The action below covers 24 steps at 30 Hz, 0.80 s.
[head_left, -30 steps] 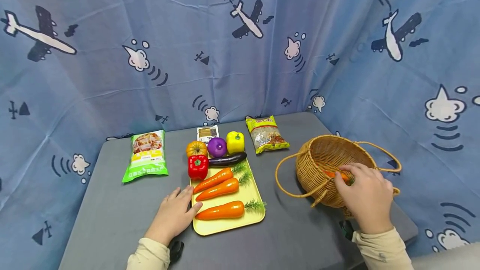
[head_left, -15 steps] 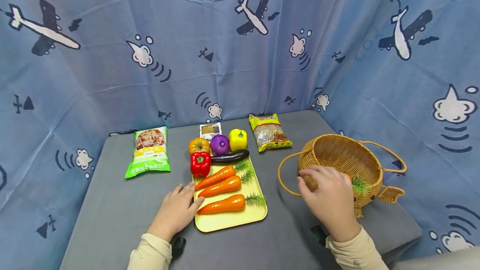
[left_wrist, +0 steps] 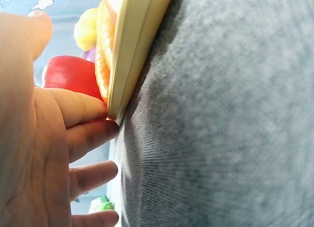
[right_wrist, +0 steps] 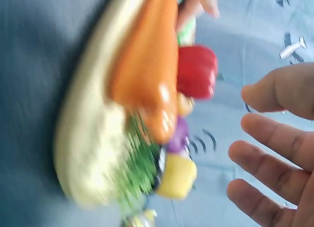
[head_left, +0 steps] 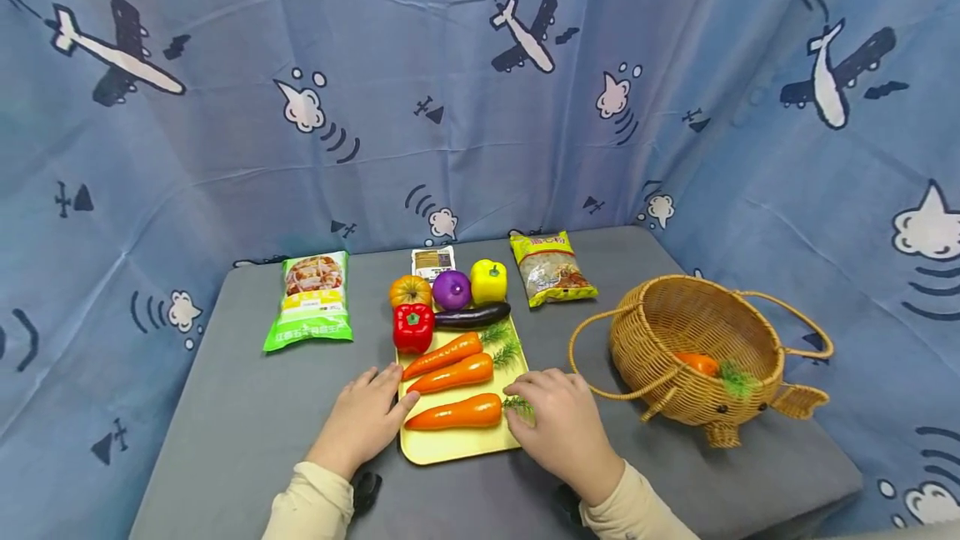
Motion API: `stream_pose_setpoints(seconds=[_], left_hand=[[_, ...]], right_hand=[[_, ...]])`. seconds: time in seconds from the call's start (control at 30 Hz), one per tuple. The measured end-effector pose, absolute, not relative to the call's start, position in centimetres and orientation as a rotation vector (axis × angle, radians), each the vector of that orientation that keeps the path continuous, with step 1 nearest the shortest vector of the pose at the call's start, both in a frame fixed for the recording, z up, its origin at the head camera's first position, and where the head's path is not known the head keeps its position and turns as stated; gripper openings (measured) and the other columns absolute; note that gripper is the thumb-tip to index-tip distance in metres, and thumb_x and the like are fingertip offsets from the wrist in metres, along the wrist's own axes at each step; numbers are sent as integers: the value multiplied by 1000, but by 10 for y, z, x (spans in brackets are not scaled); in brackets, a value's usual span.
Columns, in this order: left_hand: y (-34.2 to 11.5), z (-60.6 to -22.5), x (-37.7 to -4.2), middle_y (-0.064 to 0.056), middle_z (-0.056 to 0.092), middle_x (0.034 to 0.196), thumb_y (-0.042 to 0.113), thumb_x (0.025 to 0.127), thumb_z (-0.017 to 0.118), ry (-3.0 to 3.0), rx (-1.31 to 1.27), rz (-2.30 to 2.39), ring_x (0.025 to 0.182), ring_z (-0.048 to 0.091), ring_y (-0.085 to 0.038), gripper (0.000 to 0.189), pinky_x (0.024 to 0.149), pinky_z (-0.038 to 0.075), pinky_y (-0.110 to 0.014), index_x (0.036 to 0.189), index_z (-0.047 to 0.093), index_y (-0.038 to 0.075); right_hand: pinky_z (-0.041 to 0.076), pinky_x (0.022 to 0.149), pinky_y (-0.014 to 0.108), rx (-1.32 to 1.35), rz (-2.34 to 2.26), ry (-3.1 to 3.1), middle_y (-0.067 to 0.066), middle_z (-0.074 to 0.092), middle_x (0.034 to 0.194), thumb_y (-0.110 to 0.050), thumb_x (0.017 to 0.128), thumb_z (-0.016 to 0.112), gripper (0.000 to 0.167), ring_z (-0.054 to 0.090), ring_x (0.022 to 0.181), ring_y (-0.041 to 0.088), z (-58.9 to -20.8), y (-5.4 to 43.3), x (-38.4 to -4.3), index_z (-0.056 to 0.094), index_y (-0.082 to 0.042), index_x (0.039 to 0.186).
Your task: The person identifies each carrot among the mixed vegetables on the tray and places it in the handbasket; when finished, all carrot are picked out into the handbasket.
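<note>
At twelve o'clock, curtains [head_left: 517, 148] backed your grey table [head_left: 217, 423]; left hand [head_left: 362, 421] and right hand [head_left: 561, 427], fingers apart, flanked the tray [head_left: 450, 445].

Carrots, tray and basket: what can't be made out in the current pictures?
Head: lower part of the basketed carrot, hidden by the basket's near wall.
Head: part of the nearest carrot's leaves, behind the right hand.
Head: print on the small white packet, too small to read.
Left wrist: one end of the tray, cut off by the top edge.
Right wrist: fine leaf detail, blurred.
</note>
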<state>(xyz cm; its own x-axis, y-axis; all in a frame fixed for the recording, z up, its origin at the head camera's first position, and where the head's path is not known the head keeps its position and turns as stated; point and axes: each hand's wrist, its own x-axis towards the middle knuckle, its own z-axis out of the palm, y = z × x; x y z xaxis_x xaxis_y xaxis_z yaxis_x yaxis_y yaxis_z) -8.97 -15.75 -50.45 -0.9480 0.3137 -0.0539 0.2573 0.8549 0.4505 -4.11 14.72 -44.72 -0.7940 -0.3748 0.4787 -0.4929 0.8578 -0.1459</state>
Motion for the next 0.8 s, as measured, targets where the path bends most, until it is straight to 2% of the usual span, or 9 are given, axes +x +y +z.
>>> stream_pose_setpoints(seconds=[0.47,0.8], left_hand=[[-153,-506,-94,-12,51,161,54,111,49,2930,468,686,148,43,-45,69,118,34,-67,156,55,2],[-156,-507,-92,-13,51,161,53,111,51,2935,443,696,148,43,-46,69,118,34,-67,156,54,1]], right_hand=[[50,85,51,727,429,-2703,2,71,126,-25,80,92,32,63,114,27,-481,122,-37,81,-24,111],[50,87,51,728,372,-2736,2,70,125,-26,82,90,36,63,113,27,-493,118,-42,80,-25,117]])
